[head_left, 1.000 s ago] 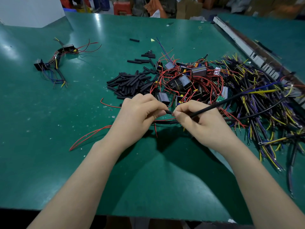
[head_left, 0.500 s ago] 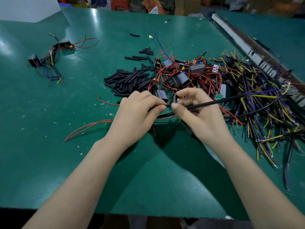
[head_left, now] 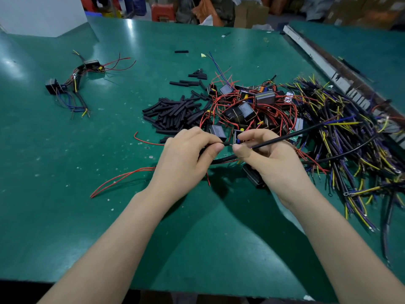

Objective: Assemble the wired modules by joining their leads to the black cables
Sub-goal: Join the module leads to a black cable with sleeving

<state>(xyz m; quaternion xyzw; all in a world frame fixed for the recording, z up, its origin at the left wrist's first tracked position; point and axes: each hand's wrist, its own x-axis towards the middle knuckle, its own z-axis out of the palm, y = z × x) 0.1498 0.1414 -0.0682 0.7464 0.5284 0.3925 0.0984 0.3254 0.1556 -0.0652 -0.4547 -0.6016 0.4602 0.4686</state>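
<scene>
Pinching a black cable, right hand meets left hand gripping a lead (no legible labels).

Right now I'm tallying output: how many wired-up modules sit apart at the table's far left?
2. One black module lies at the far left. The other module lies behind and to its right. Tangled leads run between them. More could be buried in the central pile.

The joint between the left hand and right hand is too small to tell; the bench runs past the left edge.
</scene>
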